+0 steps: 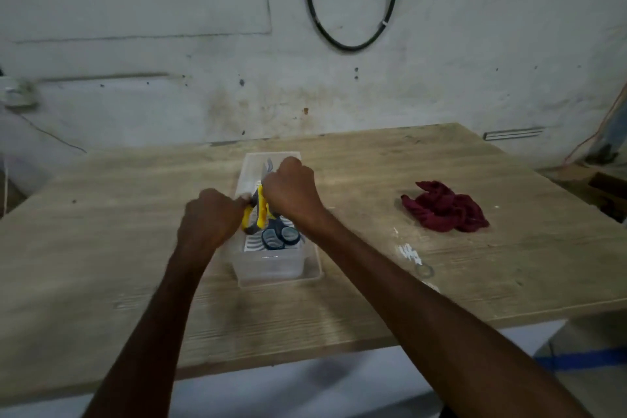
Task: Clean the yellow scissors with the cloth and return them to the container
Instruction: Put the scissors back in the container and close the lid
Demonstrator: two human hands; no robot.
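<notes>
The left hand (210, 217) and right hand (291, 190) gripped the yellow-handled scissors (259, 205) above the clear plastic container (271, 270); the crumpled maroon cloth (444, 207) lay toward the wooden worktop (135, 248)'s right edge, nearer the right hand.

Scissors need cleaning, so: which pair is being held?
The yellow-handled pair, gripped by the left hand and right hand; the blue-handled pair lies in the container.

So the worn wood-grain table (101, 248) carries everything: the clear plastic container (268, 266) sits right under my left hand (210, 217) and right hand (290, 187), its long side running away from me. The dark red cloth (444, 207) is bunched up well off to the right of my right hand. Closer to me on that side there are white smudges (410, 253) and a little ring (424, 271).
</notes>
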